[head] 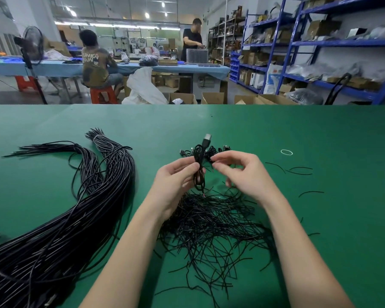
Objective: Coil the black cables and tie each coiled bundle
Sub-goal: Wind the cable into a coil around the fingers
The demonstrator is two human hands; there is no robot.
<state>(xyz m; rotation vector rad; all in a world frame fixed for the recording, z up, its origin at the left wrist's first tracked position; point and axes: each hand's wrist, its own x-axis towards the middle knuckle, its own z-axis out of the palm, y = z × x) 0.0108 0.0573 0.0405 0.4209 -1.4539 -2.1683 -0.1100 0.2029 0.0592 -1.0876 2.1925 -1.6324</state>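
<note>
At centre frame the left hand (176,176) pinched a small upright coiled cable (199,165), its USB plug (207,137) on top. The right hand (238,172) pinched a thin black tie (216,161) beside the coil. Loose ties (216,223) lay heaped beneath on the green bench (320,218); long cable bundles (76,218) filled the lower left, and a white rubber band (286,152) lay at right.

Both hands raised close together; left hand (176,176) pinching, right hand (240,172) fingers curled, pinching.

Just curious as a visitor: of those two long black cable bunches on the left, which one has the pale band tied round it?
The farther bunch, whose tips fan out nearest the table's middle, has a pale band near its tips. The leftmost bunch shows none.
</note>
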